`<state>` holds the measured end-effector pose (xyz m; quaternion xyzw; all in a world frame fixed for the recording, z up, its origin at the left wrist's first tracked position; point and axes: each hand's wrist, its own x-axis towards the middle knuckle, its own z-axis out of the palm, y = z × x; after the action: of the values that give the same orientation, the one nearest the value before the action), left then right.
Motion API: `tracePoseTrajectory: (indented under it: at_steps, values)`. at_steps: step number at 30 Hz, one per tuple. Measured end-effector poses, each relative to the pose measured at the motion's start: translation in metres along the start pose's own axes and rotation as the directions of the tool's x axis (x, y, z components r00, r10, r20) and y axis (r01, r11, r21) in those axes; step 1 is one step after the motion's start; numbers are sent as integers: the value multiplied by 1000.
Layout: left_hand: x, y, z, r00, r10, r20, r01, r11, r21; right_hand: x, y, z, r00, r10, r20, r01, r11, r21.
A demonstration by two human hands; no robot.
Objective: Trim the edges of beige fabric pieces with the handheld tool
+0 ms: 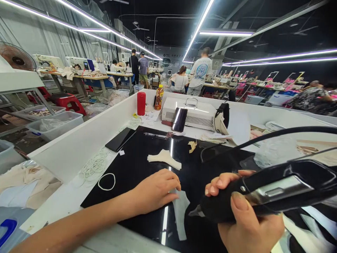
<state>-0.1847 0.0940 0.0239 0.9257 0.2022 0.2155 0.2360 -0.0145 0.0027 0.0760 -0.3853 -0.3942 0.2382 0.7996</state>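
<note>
My left hand (159, 188) reaches in from the lower left, thumb and fingers closed on the upper end of a pale grey fabric piece (181, 216). That piece lies on a glossy black work surface (137, 158). In my right hand (247, 218) is a black corded handheld tool (273, 188) with a silver lever. The tool's small metal tip (196, 211) points left, just beside the grey piece; whether it touches the surface I cannot tell. Beyond my left hand lies a cream, curved fabric piece (164, 158).
A white rim (79, 154) borders the bench. Along its back stand a red canister (141, 103), a drink bottle (159, 97), a phone (179, 119) and a white vented box (195, 110). Elastic loops (94, 165) lie at left. The tool's cable (276, 131) arches at right. Several people work farther off.
</note>
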Motion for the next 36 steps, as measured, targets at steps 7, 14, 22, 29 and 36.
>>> tracePoseTrajectory:
  at_steps: [7, 14, 22, 29, 36]
  values:
    - [-12, 17, 26, 996, -9, 85, 18, 995, -102, 7, 8, 1, 1000, -17, -13, 17, 1000, 8]
    - [-13, 16, 29, 991, -2, 134, 13, 996, -83, 3, 20, -9, 999, -15, 44, 16, 1000, -23]
    - [-13, 20, 23, 984, -32, 176, 51, 993, -104, 1, 20, -10, 999, -14, 35, 15, 1000, -15]
    - [-11, 21, 21, 980, -44, 195, 60, 995, -78, -1, 24, -16, 997, -10, 74, 11, 1000, -15]
    - [-12, 20, 22, 983, -18, 180, 30, 997, -66, 0, 15, -7, 1000, 14, 26, -14, 1000, -15]
